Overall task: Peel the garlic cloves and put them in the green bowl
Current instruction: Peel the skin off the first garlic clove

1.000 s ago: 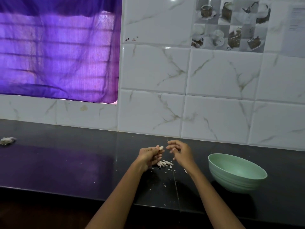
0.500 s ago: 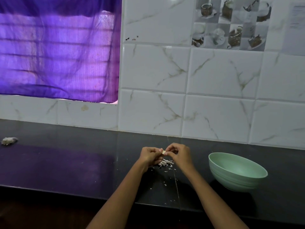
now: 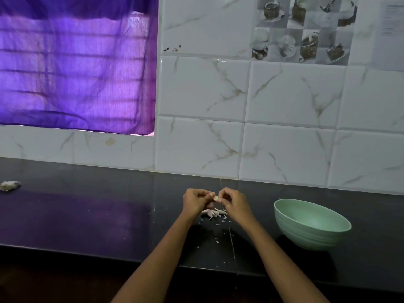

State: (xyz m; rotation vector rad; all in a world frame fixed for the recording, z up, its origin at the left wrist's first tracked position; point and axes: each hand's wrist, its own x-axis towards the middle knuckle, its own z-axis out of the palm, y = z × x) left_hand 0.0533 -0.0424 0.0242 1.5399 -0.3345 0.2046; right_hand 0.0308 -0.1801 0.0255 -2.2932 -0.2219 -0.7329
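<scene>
Rejoined, both hands (image 3: 196,201) (image 3: 235,202) pinch one small pale garlic clove (image 3: 216,198) together.

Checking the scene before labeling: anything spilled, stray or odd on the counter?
Mostly expected mess: garlic skins litter the counter under the hands. One whitish lump lies alone at the far left edge, well away from the work; what it is cannot be told.
</scene>
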